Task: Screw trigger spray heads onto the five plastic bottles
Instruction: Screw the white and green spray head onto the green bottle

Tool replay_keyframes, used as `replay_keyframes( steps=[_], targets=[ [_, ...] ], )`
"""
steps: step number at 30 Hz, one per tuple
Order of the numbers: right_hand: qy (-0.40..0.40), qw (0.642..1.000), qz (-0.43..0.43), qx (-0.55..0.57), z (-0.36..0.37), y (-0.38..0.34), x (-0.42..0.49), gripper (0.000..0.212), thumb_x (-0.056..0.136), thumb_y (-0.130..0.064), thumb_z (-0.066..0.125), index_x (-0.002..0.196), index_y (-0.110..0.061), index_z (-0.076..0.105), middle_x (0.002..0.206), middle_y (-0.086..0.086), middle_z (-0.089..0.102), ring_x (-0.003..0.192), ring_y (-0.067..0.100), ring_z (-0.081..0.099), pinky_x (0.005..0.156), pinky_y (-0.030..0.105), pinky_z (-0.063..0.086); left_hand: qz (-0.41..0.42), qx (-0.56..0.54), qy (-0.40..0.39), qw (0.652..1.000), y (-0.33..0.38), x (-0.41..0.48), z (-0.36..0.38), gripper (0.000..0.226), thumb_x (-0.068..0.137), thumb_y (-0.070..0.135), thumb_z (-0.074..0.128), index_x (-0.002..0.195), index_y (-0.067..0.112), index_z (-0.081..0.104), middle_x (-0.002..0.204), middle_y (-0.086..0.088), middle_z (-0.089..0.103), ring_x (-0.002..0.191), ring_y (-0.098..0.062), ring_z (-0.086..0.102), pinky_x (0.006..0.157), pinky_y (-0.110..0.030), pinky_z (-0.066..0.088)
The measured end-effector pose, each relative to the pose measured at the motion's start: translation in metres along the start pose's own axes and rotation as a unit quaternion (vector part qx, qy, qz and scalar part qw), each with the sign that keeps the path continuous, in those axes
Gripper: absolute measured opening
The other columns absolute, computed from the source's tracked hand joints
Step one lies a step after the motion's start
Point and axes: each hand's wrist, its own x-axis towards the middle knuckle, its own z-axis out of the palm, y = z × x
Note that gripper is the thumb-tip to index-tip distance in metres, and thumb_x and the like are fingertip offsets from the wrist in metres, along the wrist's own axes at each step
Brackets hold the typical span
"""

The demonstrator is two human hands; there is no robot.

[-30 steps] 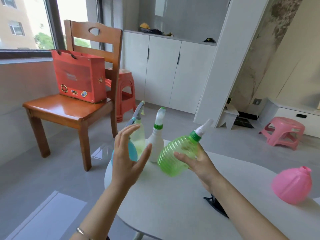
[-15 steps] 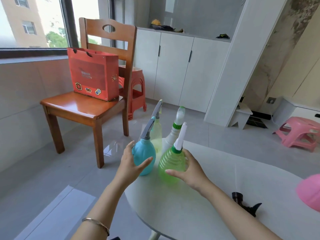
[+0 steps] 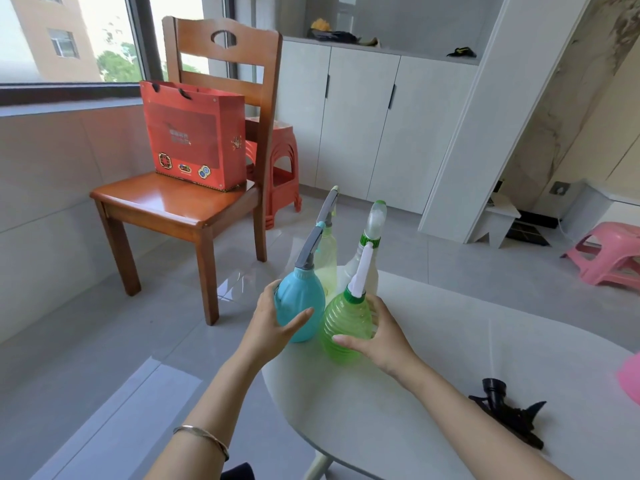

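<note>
A ribbed green bottle [image 3: 344, 323] with a white spray head stands upright at the far left of the white table [image 3: 433, 393]; my right hand [image 3: 379, 337] wraps around it. Beside it on the left stands a blue bottle [image 3: 298, 303] with a grey spray head, and my left hand [image 3: 273, 323] grips its side. Behind them are a pale yellow bottle [image 3: 327, 258] and a white bottle [image 3: 360, 268], both with heads on. A loose black spray head [image 3: 507, 410] lies at the right. The edge of a pink bottle [image 3: 632, 375] shows at the frame's right border.
A wooden chair [image 3: 180, 202] with a red paper bag [image 3: 194, 133] stands left of the table, a red stool [image 3: 277, 171] behind it. A pink stool [image 3: 609, 254] sits on the floor at the far right. White cabinets [image 3: 363, 116] line the back wall.
My right hand has tipped the green bottle upright and set it on the table beside the blue one. My left hand has closed on the blue bottle. The view has shifted left.
</note>
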Motion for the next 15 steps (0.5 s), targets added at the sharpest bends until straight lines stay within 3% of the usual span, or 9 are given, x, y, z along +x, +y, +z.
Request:
replay_keyframes(
  steps=[7, 10, 15],
  targets=[
    [-0.004, 1.0, 0.003, 0.014, -0.0005, 0.0051, 0.0011, 0.074, 0.064, -0.017, 0.086, 0.119, -0.033, 0.04, 0.116, -0.014, 0.053, 0.112, 0.007, 0.052, 0.096, 0.021, 0.04, 0.001, -0.002, -0.007, 1.0, -0.0014, -0.0013, 0.0003, 0.084, 0.08, 0.045, 0.072, 0.146, 0.021, 0.027, 0.145, -0.002, 0.043, 0.132, -0.019, 0.043, 0.11, -0.039, 0.039],
    [-0.007, 1.0, -0.003, 0.009, -0.0002, 0.0069, 0.0007, 0.08, 0.065, -0.019, 0.085, 0.127, -0.029, 0.036, 0.125, -0.009, 0.05, 0.12, 0.009, 0.047, 0.096, 0.016, 0.035, 0.005, 0.008, -0.005, 1.0, -0.002, -0.0029, 0.0008, 0.091, 0.078, 0.048, 0.072, 0.149, 0.021, 0.022, 0.152, -0.002, 0.034, 0.138, -0.017, 0.035, 0.109, -0.031, 0.031],
    [-0.006, 1.0, -0.017, 0.011, -0.0051, 0.0038, -0.0043, 0.093, 0.065, -0.019, 0.085, 0.139, -0.022, 0.029, 0.144, -0.004, 0.039, 0.131, 0.007, 0.037, 0.104, 0.02, 0.028, -0.004, 0.012, -0.013, 1.0, 0.002, -0.0066, -0.0028, 0.101, 0.073, 0.057, 0.071, 0.151, 0.02, 0.018, 0.156, -0.004, 0.031, 0.141, -0.02, 0.033, 0.114, -0.041, 0.033]
  ],
)
